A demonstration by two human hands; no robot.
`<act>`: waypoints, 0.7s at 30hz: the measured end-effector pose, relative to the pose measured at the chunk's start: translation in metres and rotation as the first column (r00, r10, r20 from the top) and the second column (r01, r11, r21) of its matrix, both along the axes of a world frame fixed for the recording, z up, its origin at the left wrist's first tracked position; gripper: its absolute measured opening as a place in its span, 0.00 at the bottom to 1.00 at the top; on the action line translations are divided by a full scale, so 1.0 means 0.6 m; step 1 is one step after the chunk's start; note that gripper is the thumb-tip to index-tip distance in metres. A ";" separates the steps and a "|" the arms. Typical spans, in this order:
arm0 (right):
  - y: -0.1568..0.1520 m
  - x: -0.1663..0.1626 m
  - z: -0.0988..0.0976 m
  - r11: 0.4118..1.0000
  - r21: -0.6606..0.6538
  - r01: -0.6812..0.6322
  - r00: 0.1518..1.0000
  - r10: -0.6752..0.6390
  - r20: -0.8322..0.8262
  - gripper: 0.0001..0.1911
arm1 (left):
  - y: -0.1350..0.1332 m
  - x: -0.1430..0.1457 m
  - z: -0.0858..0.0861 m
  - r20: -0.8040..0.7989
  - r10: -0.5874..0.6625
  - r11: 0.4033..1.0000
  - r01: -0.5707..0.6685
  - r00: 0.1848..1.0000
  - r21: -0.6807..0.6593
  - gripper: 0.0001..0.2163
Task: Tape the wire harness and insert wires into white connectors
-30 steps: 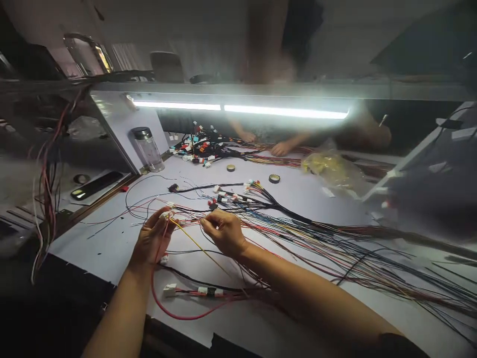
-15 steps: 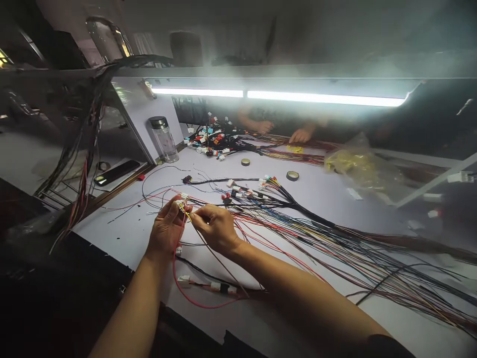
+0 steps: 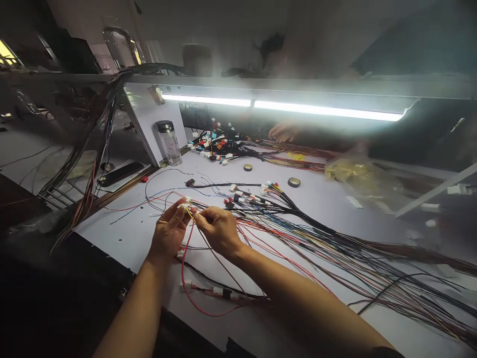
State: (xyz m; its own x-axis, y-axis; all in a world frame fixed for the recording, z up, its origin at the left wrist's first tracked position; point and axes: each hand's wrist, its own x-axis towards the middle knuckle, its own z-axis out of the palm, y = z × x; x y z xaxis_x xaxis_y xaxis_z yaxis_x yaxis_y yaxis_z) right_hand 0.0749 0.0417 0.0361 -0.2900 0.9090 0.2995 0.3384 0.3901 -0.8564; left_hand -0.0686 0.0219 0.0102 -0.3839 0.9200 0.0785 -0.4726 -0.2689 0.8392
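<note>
Between thumb and fingers, my left hand (image 3: 170,231) holds a small white connector (image 3: 184,206) above the table. My right hand (image 3: 219,228) is closed in a pinch just to its right, on thin wires that run into the connector; yellow ones show near the fingertips. A red wire (image 3: 183,271) loops down from the connector toward the table, and a brown wire (image 3: 223,264) trails down to the right. The exact wire ends in the right fingertips are hidden. Below my hands lies a dark cable branch with a white plug (image 3: 185,285).
A wire harness (image 3: 316,223) spreads across the table's right side. Two tape rolls (image 3: 294,182) lie behind it. At the back are a heap of connectors (image 3: 219,144), a glass bottle (image 3: 169,144), a plastic bag (image 3: 352,174) and another person's hand (image 3: 283,132).
The camera view has shifted slightly, so the scene sits lower. Both my hands stay at the connector, which looks turned a little. Across the table, the other person's hands have moved.
</note>
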 end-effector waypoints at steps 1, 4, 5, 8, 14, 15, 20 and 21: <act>-0.001 0.001 0.001 1.000 -0.004 -0.004 1.000 0.004 0.012 0.11 | 0.000 0.000 0.001 -0.010 0.008 1.000 -0.008 1.000 -0.001 0.14; -0.002 0.004 0.003 1.000 -0.018 -0.022 0.999 0.022 0.031 0.11 | -0.002 0.002 0.003 -0.020 0.011 1.000 -0.011 1.000 -0.014 0.14; -0.002 0.005 0.004 0.999 -0.024 -0.024 0.999 0.024 0.031 0.12 | -0.003 0.002 0.004 -0.018 0.007 1.000 -0.007 1.000 -0.023 0.14; -0.001 0.004 0.003 0.999 -0.053 -0.011 1.000 0.012 0.021 0.13 | -0.004 0.003 0.004 -0.023 -0.011 0.999 0.010 1.000 -0.053 0.15; 0.000 -0.003 -0.005 0.999 -0.043 0.006 1.000 -0.006 -0.008 0.15 | -0.005 0.003 0.005 -0.044 0.007 0.998 -0.010 0.999 -0.067 0.16; 0.000 -0.004 -0.005 0.999 -0.035 0.002 1.000 -0.003 -0.013 0.15 | -0.006 0.003 0.006 -0.043 0.014 0.998 -0.016 0.999 -0.065 0.15; -0.005 -0.008 -0.006 0.999 -0.048 0.008 0.998 -0.010 -0.055 0.14 | -0.006 0.005 0.003 -0.047 0.020 0.998 -0.023 0.999 -0.065 0.15; -0.006 -0.009 -0.007 0.999 -0.050 0.011 0.998 -0.014 -0.054 0.13 | -0.006 0.006 0.002 -0.045 0.011 0.997 -0.014 0.999 -0.072 0.15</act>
State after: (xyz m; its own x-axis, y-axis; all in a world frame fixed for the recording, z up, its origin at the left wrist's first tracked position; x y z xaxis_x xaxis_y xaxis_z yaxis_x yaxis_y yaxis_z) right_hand 0.0692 0.0383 0.0322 -0.2631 0.9266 0.2688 0.2957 0.3426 -0.8917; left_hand -0.0648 0.0185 0.0116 -0.3929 0.9191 0.0291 -0.4314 -0.2122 0.8768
